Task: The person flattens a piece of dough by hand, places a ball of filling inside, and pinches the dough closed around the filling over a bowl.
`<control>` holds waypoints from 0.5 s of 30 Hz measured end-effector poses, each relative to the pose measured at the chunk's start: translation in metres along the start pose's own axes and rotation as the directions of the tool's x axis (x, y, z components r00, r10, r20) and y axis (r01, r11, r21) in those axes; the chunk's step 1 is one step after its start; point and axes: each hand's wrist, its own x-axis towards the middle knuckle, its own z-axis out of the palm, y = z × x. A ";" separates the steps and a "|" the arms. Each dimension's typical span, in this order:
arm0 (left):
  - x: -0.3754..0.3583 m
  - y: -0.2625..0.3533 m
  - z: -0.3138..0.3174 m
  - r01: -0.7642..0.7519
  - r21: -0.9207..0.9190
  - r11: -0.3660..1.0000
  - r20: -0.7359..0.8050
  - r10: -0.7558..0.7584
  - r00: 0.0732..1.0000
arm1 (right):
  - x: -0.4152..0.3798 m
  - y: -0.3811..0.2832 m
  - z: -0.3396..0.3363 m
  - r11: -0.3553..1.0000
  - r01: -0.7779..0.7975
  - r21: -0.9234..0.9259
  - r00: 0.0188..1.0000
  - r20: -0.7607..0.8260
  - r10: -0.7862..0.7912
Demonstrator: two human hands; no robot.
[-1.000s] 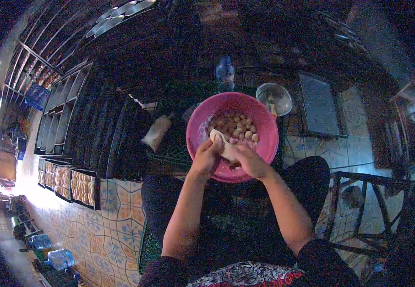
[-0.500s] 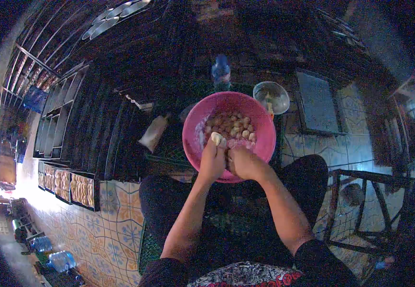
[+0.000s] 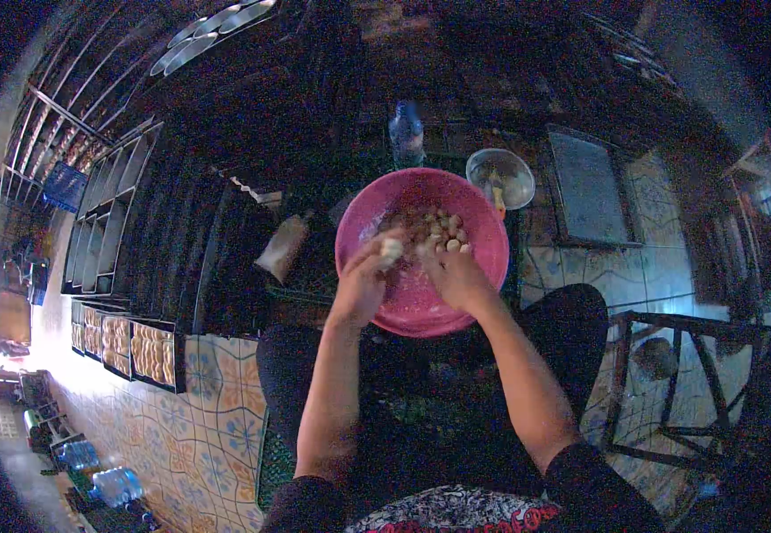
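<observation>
Left hand (image 3: 361, 289) over pink bowl (image 3: 493, 240), centre of frame, fingers pinching dough (image 3: 392, 250). Right hand (image 3: 463, 284) near small balls (image 3: 449, 224); blurred, cannot tell whether fingers grip. Dough probably light, soft, easily dented; best held lightly around sides.

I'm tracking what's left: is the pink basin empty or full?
Partly filled: pale balls lie in the pink basin, well below its rim.
</observation>
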 end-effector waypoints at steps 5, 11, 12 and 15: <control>-0.005 -0.005 0.013 0.212 -0.330 0.920 -0.042 -0.238 0.970 | 0.013 -0.016 -0.015 0.676 -0.352 0.647 0.878 -0.022 0.478; -0.001 -0.023 0.011 0.236 -0.251 0.939 -0.233 -0.295 0.927 | 0.005 -0.004 -0.031 0.365 -0.422 0.830 0.892 0.307 0.332; 0.004 -0.031 0.002 0.234 -0.251 0.939 -0.234 -0.294 0.927 | 0.005 -0.004 -0.025 0.365 -0.421 0.830 0.892 0.307 0.331; 0.012 -0.038 -0.004 0.188 -0.313 0.931 -0.016 -0.203 0.979 | 0.003 -0.011 -0.022 0.086 -0.215 0.973 0.963 0.196 0.185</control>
